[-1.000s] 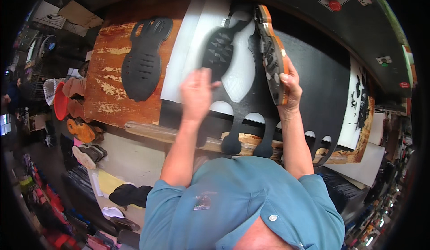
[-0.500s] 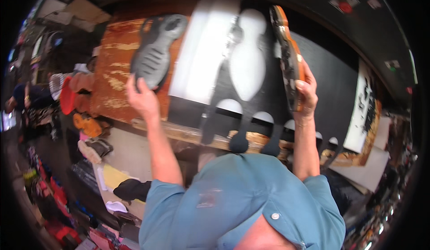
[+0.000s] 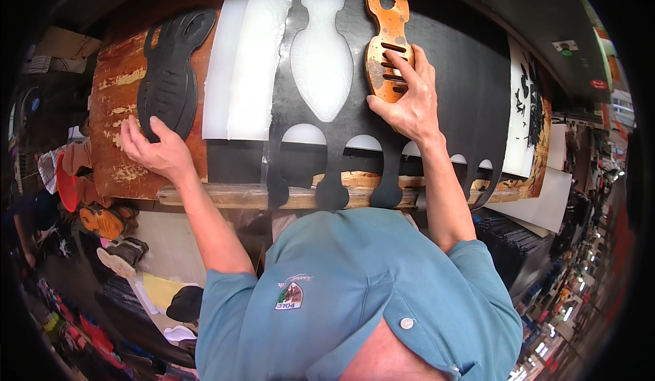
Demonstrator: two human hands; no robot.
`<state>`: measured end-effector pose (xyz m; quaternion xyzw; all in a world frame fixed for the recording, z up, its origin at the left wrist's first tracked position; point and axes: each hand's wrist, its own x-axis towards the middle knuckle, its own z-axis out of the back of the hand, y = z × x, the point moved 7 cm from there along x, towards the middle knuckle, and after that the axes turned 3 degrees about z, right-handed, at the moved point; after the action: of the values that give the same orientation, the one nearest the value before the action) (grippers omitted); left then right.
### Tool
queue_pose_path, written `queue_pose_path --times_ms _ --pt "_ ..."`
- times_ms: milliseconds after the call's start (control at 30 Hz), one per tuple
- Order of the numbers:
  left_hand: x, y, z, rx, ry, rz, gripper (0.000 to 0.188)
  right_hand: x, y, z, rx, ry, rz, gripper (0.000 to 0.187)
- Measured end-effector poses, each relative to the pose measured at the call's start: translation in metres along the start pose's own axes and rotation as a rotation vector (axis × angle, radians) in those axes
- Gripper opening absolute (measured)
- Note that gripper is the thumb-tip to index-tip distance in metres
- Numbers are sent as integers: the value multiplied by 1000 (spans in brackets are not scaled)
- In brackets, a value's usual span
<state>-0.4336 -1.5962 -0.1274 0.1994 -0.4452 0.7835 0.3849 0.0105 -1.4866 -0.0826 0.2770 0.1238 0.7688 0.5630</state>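
Note:
An orange cutting die [image 3: 376, 74], sole-shaped with slots and a hole at its narrow end, rests face-up on a black rubber sheet [image 3: 464, 88]. My right hand [image 3: 413, 101] grips its lower part, thumb at the left edge and fingers across the slots. Left of it, a sole-shaped cutout in the sheet bares a white surface [image 3: 322, 64]. Black sole-shaped pieces [image 3: 167, 84], apparently stacked, lie on a worn brown board [image 3: 112, 118]. My left hand [image 3: 160, 152] is at their rounded lower end, fingers apart; whether it touches them I cannot tell.
A white sheet [image 3: 235, 60] lies between the brown board and the black rubber. Scalloped rubber strips [image 3: 332, 193] hang over the wooden front edge [image 3: 232, 195]. Shoes [image 3: 123, 255] and an orange die-like piece [image 3: 102, 223] sit at lower left. A dark machine beam [image 3: 539, 19] runs behind.
My right hand has turned the cutting die from standing on edge to lying flat on the black rubber. My left hand stays by the black sole pieces. The whole view has shifted.

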Motion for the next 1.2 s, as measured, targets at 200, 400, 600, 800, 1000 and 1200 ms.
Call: queue_pose_path --times_ms 200,400,600,800,1000,1200 --pt "-49 -84 16 -362 234 -22 30 -4 -4 -3 16 -60 51 78" --pt "-139 -161 57 -737 623 -152 21 -8 1 3 -2 -103 142 75" --pt "-197 -195 52 -655 689 -398 25 -6 14 6 -49 -168 171 70" --pt "-207 -193 48 -579 662 -386 21 -5 9 -1 -6 -170 186 80" --pt "-209 -187 53 -637 539 -424 17 -35 -10 41 208 -325 355 53" --pt "-217 -177 50 -587 472 -476 16 -101 -180 226 456 -1076 -119 27"
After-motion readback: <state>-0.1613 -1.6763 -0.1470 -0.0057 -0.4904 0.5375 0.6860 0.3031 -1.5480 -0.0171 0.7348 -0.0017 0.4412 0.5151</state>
